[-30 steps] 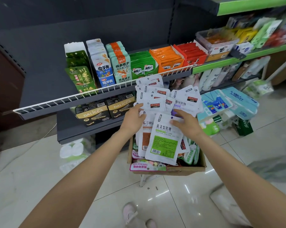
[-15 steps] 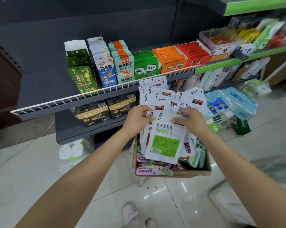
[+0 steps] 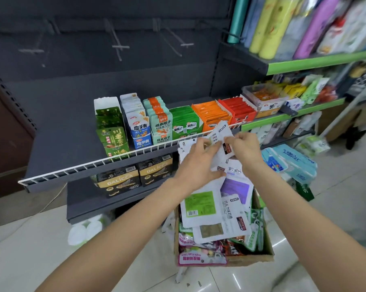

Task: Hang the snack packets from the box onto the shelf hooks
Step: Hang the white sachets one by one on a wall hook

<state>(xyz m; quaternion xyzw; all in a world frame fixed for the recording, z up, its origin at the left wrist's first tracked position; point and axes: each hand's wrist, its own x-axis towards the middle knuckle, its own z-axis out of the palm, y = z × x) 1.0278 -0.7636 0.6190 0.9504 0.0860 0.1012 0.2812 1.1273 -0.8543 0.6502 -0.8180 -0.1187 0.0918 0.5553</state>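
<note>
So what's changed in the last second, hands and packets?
Both hands, left hand and right hand, rose with the white packets toward the shelf rail, the top one now tilted. The view tipped up, showing empty hooks. The box stayed put.

In front of me the grey shelf [image 3: 58,131] carries a row of snack boxes [image 3: 169,121] behind its white wire rail [image 3: 93,165]. My cardboard box [image 3: 266,245] sits on the pale tiled floor [image 3: 20,260] below.
</note>
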